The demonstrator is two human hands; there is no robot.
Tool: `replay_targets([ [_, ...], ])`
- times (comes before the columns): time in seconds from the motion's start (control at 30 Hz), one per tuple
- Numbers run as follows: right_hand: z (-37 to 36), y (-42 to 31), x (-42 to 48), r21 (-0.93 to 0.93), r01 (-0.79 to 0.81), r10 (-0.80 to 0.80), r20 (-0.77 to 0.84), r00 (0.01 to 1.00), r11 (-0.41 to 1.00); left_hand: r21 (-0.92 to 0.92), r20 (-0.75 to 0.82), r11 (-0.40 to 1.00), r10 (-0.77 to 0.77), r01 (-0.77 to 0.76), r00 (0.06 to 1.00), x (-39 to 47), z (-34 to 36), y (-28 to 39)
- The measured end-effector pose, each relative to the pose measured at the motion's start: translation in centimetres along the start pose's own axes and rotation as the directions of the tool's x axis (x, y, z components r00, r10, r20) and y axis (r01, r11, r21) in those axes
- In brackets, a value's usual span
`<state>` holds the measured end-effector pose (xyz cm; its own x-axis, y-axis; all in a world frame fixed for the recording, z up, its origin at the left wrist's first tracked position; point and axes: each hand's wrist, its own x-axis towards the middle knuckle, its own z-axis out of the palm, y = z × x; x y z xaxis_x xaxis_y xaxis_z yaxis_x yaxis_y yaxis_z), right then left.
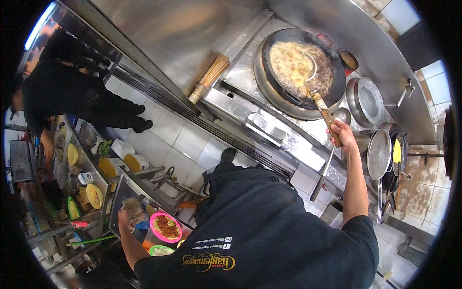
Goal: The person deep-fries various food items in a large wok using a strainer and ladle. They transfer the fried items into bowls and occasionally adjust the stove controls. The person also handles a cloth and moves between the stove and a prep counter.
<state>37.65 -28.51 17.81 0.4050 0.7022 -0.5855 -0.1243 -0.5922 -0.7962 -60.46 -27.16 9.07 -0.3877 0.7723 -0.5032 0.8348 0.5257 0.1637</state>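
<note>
My right hand (342, 134) grips the wooden handle of a metal skimmer or ladle (322, 104). Its round head sits in bubbling, foamy oil (290, 63) inside a large dark wok (339, 77) on the stove. A second ladle (326, 168) lies just below this hand, its bowl on the stovetop and its dark handle over the front edge. Far to the left, my left hand (123, 218) is on a bunched greyish-brown cloth (134, 212) at a metal counter. Its fingers are partly hidden. A pink bowl of shredded food (166, 227) stands near it.
A bamboo wok brush (211, 77) lies at the stove's left edge. Metal pots (370, 99) and a long-handled strainer (379, 153) stand at the right. A person in dark clothes (68, 94) works at the upper left, beside a counter with yellow bowls (94, 196). The floor is tiled.
</note>
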Motion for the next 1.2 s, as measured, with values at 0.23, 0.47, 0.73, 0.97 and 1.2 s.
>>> replay_targets([
  [0.23, 2.0, 0.1, -3.0, -0.119, 0.082, -0.095, -0.107, 0.990, 0.990, -0.521, -0.162, 0.853, -0.106, 0.006, 0.981, -2.7, -5.7, 5.5],
  [0.47, 2.8, 0.4, -6.8, -0.508, 0.161, -0.345, -0.291, 0.892, 0.846, -0.867, -0.005, 0.494, 0.117, -0.062, 0.993, -7.2, -10.0, 20.8],
  [0.73, 6.4, 1.0, -7.2, -0.707, 0.192, -0.593, -0.378, 0.711, 0.681, 0.061, -0.359, 0.435, 0.850, -0.899, 0.386, -4.3, -8.7, 21.5],
  [0.97, 13.4, 5.7, -2.0, -0.457, 0.577, -0.731, -0.328, 0.599, 0.677, -0.340, -0.452, 0.255, 0.800, -0.905, 0.395, -0.2, -7.9, 23.9],
  [1.2, 37.5, 3.6, 9.3, -0.141, 0.408, -0.432, -0.325, 0.842, 0.902, -0.827, 0.460, 0.339, 0.866, 0.448, 0.194, -9.3, -7.6, 43.6],
])
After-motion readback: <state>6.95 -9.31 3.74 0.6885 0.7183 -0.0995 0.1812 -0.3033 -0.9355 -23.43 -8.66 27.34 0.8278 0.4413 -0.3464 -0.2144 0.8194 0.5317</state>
